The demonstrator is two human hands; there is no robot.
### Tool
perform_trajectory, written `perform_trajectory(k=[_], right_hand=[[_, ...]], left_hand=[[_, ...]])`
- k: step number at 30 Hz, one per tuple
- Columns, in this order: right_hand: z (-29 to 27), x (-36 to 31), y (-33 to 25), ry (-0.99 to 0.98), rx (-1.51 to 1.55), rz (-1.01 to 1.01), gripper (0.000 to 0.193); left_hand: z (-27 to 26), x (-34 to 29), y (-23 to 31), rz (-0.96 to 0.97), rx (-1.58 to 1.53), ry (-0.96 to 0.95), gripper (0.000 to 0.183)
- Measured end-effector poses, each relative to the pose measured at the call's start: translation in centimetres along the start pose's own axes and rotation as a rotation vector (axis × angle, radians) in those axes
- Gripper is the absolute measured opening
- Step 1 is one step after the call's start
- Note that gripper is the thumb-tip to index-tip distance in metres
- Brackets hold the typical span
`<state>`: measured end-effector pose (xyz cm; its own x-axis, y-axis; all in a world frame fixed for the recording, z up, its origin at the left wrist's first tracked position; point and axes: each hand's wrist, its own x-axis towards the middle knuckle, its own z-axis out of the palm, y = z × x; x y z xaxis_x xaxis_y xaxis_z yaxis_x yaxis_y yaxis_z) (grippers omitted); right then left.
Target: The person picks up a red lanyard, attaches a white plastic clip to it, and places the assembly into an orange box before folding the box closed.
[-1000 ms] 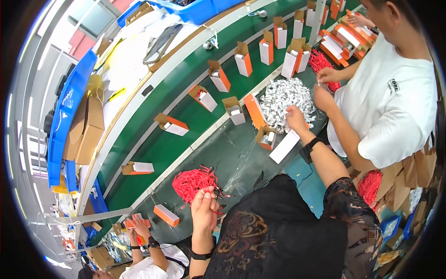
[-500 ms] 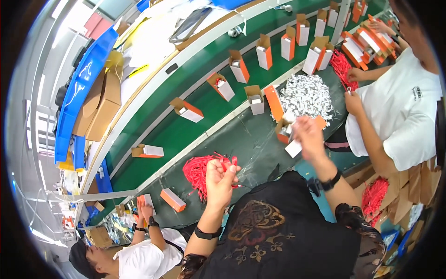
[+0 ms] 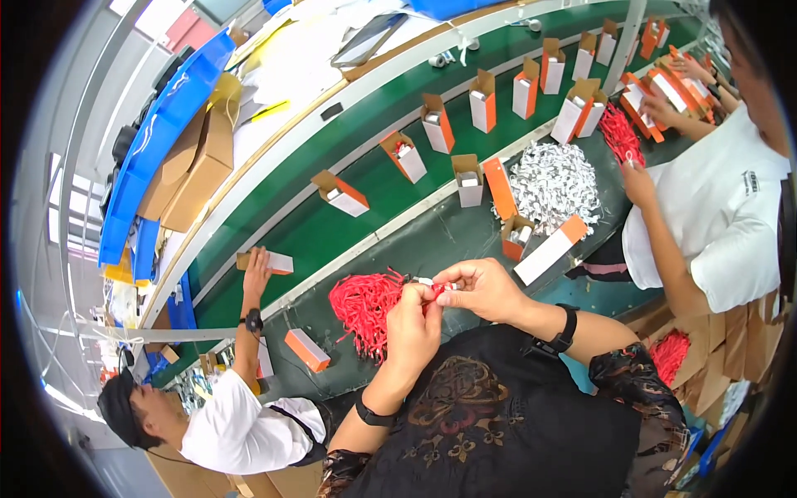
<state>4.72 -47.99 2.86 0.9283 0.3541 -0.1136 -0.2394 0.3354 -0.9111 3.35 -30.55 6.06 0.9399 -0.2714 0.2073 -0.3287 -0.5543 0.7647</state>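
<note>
My left hand and my right hand meet above the dark worktop, fingertips pinched together. Between them shows a looped red cord, gripped by the left fingers. A small white piece is at the right fingertips, partly hidden by them. Just left of my hands lies a heap of red cords. Farther right is a heap of small white pieces. Beside it stand an open orange-and-white box with white contents and a box with a raised orange flap; a long white-and-orange box lies in front.
Several open boxes stand in a row on the green conveyor. A closed box lies on the worktop at left. One co-worker's hand touches a box at left; another person works at right. A metal post rises at the back.
My right hand has come left from beside the open box to meet my left hand. The left co-worker has reached out to a box on the conveyor.
</note>
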Motion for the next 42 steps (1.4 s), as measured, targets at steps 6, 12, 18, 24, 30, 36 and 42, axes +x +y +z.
perform_trajectory(k=[6, 12, 18, 24, 30, 36, 42], right_hand=[[1.0, 0.5, 0.6, 0.012, -0.036, -0.092, 0.028], [1.4, 0.8, 0.3, 0.025, 0.052, -0.058, 0.020], [0.1, 1.2, 2.0, 0.054, 0.160, -0.054, 0.012], [-0.3, 1.3, 0.9, 0.167, 0.438, -0.068, 0.011], [-1.3, -0.2, -1.9, -0.341, -0.519, -0.054, 0.009], [1.6, 1.0, -0.2, 0.168, -1.162, -0.747, 0.011], [2.2, 1.2, -1.4, 0.025, 0.165, -0.102, 0.011]], left_hand=[[0.6, -0.4, -0.5, 0.047, 0.124, 0.128, 0.013], [0.4, -0.5, -0.3, 0.087, 0.288, 0.103, 0.011], [1.2, -0.5, -0.8, -0.014, -0.010, 0.135, 0.014], [1.0, -1.1, -3.4, -0.174, -0.505, 0.007, 0.013], [-1.4, -1.6, -4.7, -0.513, -0.882, -0.088, 0.002], [0.1, -2.4, -3.7, -0.579, -1.148, -0.134, 0.009], [-0.3, -2.8, -4.1, -0.590, -1.575, -0.230, 0.011]])
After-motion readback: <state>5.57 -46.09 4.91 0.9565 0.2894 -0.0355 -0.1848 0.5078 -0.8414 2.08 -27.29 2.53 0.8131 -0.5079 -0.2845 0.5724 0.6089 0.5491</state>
